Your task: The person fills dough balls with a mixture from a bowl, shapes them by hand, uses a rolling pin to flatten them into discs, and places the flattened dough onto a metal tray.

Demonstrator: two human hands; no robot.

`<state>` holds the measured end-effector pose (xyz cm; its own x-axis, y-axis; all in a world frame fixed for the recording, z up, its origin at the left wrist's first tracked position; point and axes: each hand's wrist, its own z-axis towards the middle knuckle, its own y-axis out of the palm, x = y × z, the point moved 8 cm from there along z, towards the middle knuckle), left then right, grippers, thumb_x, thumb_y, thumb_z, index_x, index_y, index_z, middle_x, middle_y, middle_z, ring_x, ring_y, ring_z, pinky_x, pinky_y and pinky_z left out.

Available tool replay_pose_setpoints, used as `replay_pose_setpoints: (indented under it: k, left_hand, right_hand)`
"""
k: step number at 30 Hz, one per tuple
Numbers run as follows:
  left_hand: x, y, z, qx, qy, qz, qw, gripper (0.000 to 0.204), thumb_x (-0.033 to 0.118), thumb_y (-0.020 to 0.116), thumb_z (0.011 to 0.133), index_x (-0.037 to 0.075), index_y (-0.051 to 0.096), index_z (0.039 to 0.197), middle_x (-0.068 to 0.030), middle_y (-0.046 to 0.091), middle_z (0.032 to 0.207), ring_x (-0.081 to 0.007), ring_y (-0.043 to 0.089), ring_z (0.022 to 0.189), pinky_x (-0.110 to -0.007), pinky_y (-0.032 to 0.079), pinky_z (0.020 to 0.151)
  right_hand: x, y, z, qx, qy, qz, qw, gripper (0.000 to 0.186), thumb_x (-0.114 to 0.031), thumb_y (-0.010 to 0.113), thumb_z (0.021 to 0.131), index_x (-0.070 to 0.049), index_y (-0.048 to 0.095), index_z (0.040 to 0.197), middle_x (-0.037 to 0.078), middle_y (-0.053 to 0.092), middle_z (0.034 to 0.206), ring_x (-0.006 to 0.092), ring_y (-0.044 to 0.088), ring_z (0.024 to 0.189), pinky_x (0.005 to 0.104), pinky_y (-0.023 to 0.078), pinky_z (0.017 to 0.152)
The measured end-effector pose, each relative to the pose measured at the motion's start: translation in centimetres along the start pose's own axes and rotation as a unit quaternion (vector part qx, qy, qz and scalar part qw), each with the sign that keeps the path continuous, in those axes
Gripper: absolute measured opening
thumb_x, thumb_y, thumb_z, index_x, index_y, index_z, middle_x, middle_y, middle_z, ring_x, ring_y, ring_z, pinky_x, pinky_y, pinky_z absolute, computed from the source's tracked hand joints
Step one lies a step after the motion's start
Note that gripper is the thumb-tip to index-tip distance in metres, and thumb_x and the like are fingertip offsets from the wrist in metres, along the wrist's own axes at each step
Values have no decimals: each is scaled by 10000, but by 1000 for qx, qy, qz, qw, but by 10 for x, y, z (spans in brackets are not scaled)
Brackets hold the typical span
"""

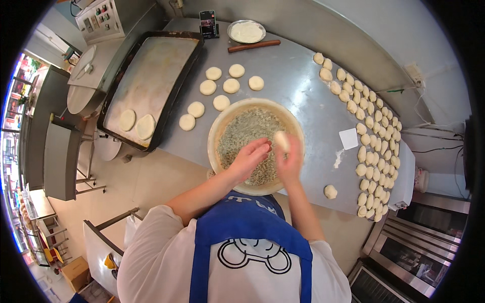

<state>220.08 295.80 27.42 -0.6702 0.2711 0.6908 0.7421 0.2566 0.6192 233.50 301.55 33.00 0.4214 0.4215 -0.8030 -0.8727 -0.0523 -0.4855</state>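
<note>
A black-rimmed tray (156, 76) lay along the left edge of the worktop (313, 116), with two flat dough rounds (146, 127) side by side at its near end. A phone (207, 24) stood in a holder by the worktop's far left corner. Eight thick dough discs (231, 86) sat in a loose cluster between the tray and a wide bowl (214, 151). Beyond them, near the far edge, were a round plate (246, 32) of white powder and, just in front of it, a rolling pin (254, 46).

The bowl stood at the near edge, holding a grey-green, crumbly mix (245, 129). Over it, the left hand (248, 160) had its fingers loosely bent and parted from the thumb, with nothing seen in them. Just beside it, also above the bowl, a pale piece of dough (281, 142) was gripped in the fingers of the right hand (290, 160) (this hand was rather blurred).

Farther right, one lump of dough (330, 192) rested by the near edge. Past it lay a white square card (348, 138) beside a smear of flour (338, 158), and many small dough balls (376, 146) lined the right edge, trailing toward the far edge.
</note>
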Motion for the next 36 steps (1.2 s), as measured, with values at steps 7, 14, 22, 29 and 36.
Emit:
replay_pose_setpoints:
  k: [7,14,22,29,36]
  left_hand:
    - [2,-19,-29,31,-165,-178,970,403,229,445,1076,29,464,1425,-165,572,1370,-289,616,1203,-453,524,1031]
    - [-3,-10,-26,22,-81,-18,996,366,201,452,1088,32,482,1412,-105,602,1321,-224,627,1171,-359,534,953]
    - [23,-9,-36,37,148,193,969,387,192,480,1084,25,471,1433,-70,610,1268,-156,580,1148,-316,472,1003]
    - [33,-2,-39,64,44,-78,994,322,186,471,1078,56,506,1370,-76,613,1271,-157,611,1121,-330,515,948]
    - [22,11,-47,40,-32,-187,981,455,401,356,1079,80,492,1372,-90,593,1296,-210,572,1247,-360,463,1047]
  right_hand:
    - [-16,3,-17,-27,-49,112,992,443,-138,656,853,-19,593,1275,201,620,1255,380,581,1174,466,456,1007]
    - [-40,56,3,-118,-3,140,983,227,-149,588,915,-3,735,1007,155,727,1072,325,645,1128,424,486,999]
    - [-35,67,-5,3,98,314,944,333,-96,464,965,3,606,1249,191,660,1259,291,614,1183,395,460,1049]
    - [-62,46,15,-63,-10,229,971,298,-158,501,942,-37,679,1149,176,654,1278,367,573,1261,491,372,1123]
    - [-80,55,-1,-67,-179,27,981,218,-172,516,923,-84,716,924,158,707,1156,368,615,1169,510,402,1075]
